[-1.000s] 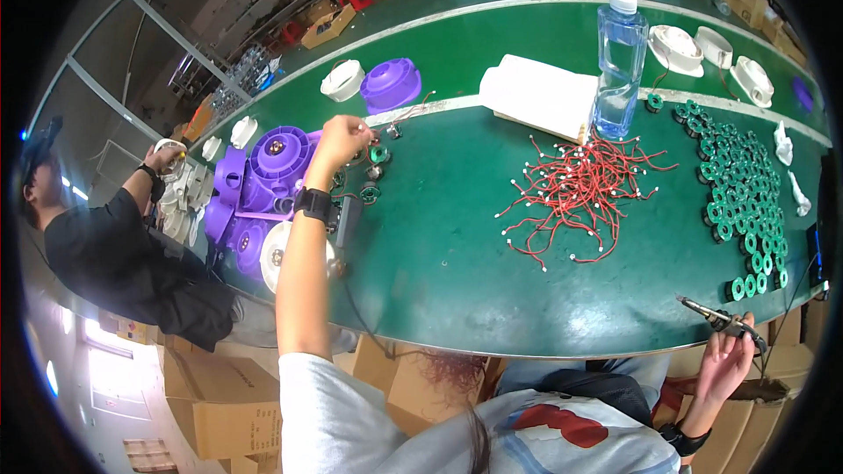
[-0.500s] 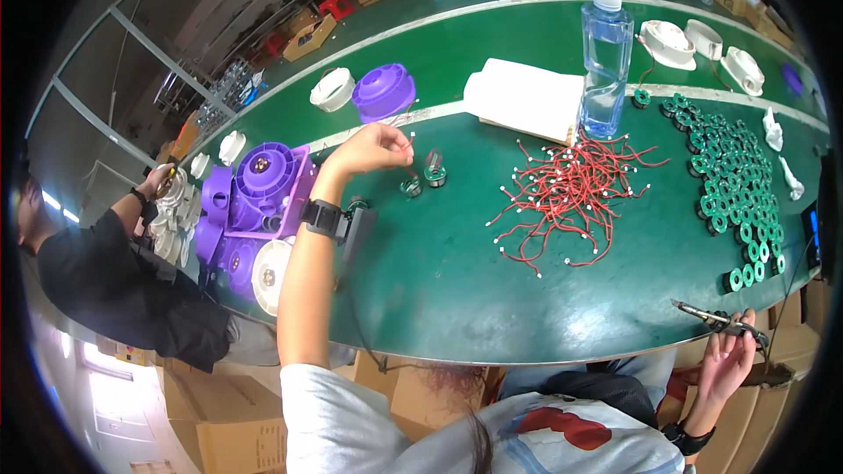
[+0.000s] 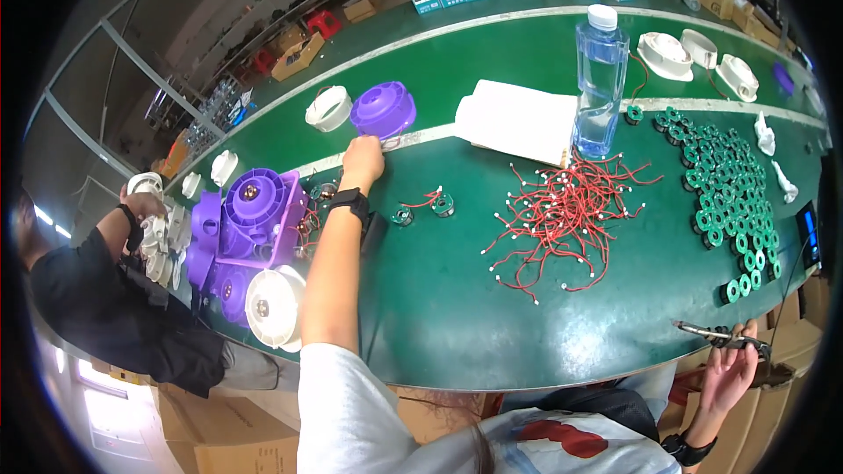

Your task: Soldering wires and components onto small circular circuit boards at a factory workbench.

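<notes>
My left hand (image 3: 363, 162) reaches across the bench to the near edge of a purple round housing (image 3: 383, 111). It seems to touch that edge, but its fingers are hidden behind the back of the hand. My right hand (image 3: 731, 377), at the bench's front right edge, holds a soldering iron (image 3: 716, 334) with the tip pointing left. Right of my left forearm lie two small green-topped coils, the left coil (image 3: 402, 216) and the right coil (image 3: 443, 204), with a short red wire by them. Farther right spreads a tangle of red wires (image 3: 571, 219) with white ends.
A water bottle (image 3: 601, 83) stands beside a white paper stack (image 3: 518, 118). Many green coils (image 3: 724, 175) cover the right side. Purple parts fill a purple crate (image 3: 294, 237) left of my forearm, near a white housing (image 3: 270, 307). A co-worker (image 3: 105, 298) works at far left.
My left hand has moved from above the two coils, where it pinched a wire, left and away to the purple housing. My right hand still holds the soldering iron.
</notes>
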Motion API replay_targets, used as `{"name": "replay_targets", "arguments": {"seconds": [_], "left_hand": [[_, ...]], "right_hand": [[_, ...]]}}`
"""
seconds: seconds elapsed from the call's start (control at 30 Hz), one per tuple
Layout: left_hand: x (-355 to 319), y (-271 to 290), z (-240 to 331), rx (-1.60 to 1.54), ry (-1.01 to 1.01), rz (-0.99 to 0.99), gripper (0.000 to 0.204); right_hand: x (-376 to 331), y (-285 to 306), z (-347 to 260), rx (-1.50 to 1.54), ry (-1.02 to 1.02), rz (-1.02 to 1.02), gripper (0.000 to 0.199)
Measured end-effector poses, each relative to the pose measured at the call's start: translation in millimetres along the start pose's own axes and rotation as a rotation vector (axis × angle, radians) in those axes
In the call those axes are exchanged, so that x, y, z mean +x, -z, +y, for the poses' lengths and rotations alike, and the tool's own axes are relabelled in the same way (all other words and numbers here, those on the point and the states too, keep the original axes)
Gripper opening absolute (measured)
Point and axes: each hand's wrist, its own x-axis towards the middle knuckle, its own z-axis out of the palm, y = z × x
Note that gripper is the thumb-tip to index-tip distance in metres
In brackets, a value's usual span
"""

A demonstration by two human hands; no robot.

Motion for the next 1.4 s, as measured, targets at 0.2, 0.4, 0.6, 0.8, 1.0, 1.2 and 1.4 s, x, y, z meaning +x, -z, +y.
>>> {"name": "replay_targets", "arguments": {"seconds": [0.2,0.4,0.6,0.8,1.0,1.2,1.4], "left_hand": [[2.0,-2.5,0.6,0.222,-0.156,0.090,0.015],[-4.0,12.3,-0.7,0.083,-0.290,0.149,0.012],[-8.1,9.9,-1.8,-0.014,-0.079,0.017,0.012],[-11.2,12.3,3.1,-0.043,-0.067,-0.085,0.026],[-7.2,14.1,-0.2,-0.048,-0.115,-0.079,0.024],[-13.1,4.4,1.5,-0.270,-0.194,0.141,0.016],[-26.9,22.0,7.7,-0.689,-0.122,0.106,0.005]], "right_hand": [[-9.7,-4.4,1.5,0.009,0.010,0.050,0.016],[-7.0,-7.5,1.7,-0.006,0.017,0.078,0.015],[-3.1,-2.2,3.1,-0.009,-0.008,-0.088,0.015],[-4.3,-3.2,0.4,0.006,0.018,0.019,0.014],[-3.8,-5.8,-0.5,0.018,0.025,0.056,0.013],[-2.5,0.4,-0.3,0.007,0.011,0.035,0.012],[-1.1,9.5,0.7,0.010,0.000,0.103,0.015]]}}
